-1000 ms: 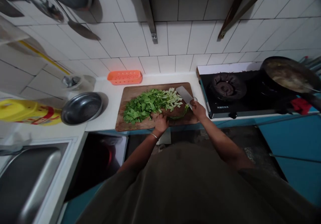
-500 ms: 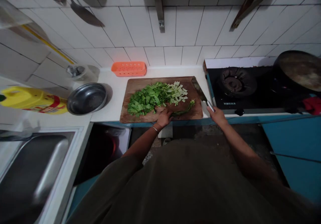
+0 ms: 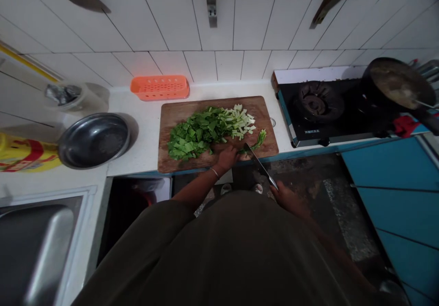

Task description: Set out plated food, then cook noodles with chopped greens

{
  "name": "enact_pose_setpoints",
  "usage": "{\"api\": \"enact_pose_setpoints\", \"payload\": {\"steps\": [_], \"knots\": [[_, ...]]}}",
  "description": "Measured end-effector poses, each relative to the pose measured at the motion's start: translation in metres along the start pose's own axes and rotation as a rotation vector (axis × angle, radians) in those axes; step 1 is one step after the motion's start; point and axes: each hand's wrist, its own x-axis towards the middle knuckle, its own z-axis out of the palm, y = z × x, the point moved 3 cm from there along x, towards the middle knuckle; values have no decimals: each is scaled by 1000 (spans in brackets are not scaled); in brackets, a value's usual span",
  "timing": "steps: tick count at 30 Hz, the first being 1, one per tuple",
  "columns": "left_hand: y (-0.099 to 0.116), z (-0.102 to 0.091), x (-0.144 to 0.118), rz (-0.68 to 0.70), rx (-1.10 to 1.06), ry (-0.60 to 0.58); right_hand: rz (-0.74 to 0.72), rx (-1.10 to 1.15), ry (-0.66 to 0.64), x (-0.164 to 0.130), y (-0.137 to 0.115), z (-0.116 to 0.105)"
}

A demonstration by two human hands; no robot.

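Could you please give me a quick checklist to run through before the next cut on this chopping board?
1. Cleaver gripped by right hand: ok.
2. Left hand steadying the uncut green stems: ok, it rests at the board's near edge.
3. Left fingertips apart from the blade: cannot tell, they look close.
4. Blade over the wooden cutting board: not ok, mostly off the near edge.
5. Chopped greens piled away from the stems: ok.

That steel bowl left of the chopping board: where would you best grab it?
Take the steel bowl by its thin rim, at the edge toward the cutting board, pinching from above. It sits open side up, the rim standing free of the counter.
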Motion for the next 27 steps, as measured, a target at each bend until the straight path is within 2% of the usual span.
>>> {"api": "enact_pose_setpoints", "payload": {"steps": [3,6,9,11,13,15,18,20,23,27], "knots": [[3,-3,1,-19,-39,-17,12,-58,-51,11,-8,-1],[-6,-7,-4,-92,-109,18,-44,-4,-39,22,-6,-1],[-21,-17,-6,-188,-196,115,-100,162,4,26,3,-4],[-23,-27,2,-209,-273,197,-114,271,55,26,12,-9],[-13,-37,21,-190,-346,240,-121,368,136,24,23,-18],[12,-42,50,-148,-362,216,-117,454,232,23,39,-27],[58,-40,96,-108,-305,120,-82,510,314,24,66,-33],[83,-31,114,-53,-225,27,-66,522,322,26,81,-33],[96,-17,113,34,-97,-26,-68,522,317,26,90,-34],[78,-5,84,20,36,39,-117,420,295,28,79,-46]]}}
